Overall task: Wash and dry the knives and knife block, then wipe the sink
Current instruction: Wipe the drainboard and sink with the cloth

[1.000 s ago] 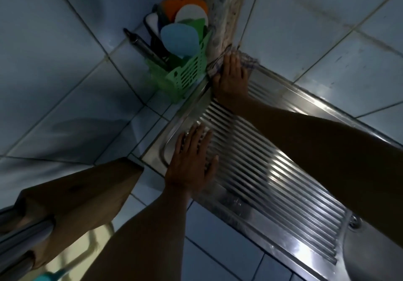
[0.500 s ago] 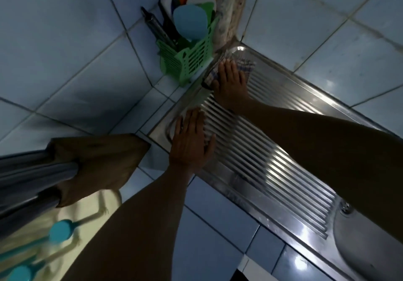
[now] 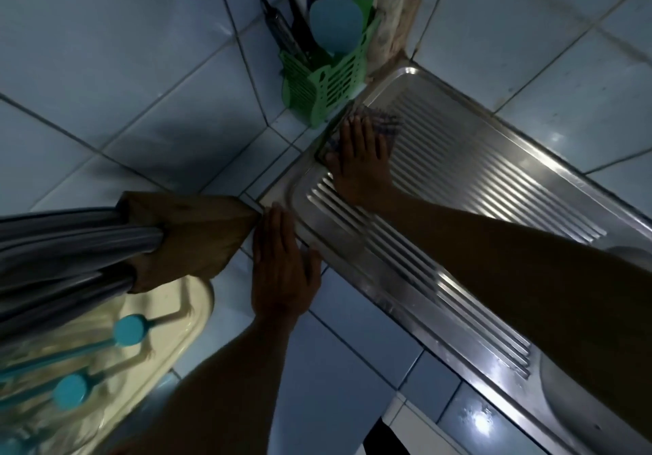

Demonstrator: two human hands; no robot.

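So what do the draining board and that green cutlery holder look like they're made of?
Draining board: looks like stainless steel, shiny with pressed ridges and bright reflections. Green cutlery holder: probably moulded plastic, matte, with slotted walls.

- Right hand [image 3: 361,161] flat on a checked cloth [image 3: 382,124], pressed into the far corner of the ribbed steel drainboard [image 3: 494,186].
- Left hand [image 3: 282,271] spread flat on the tiled counter [image 3: 338,334], touching the wooden knife block [image 3: 190,232].
- Green utensil caddy [image 3: 324,80] just beside the drainboard corner.

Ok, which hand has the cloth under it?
The right hand, pressing the checked cloth onto the ribbed drainboard near its far corner. The left hand lies flat and bare at the drainboard's edge.
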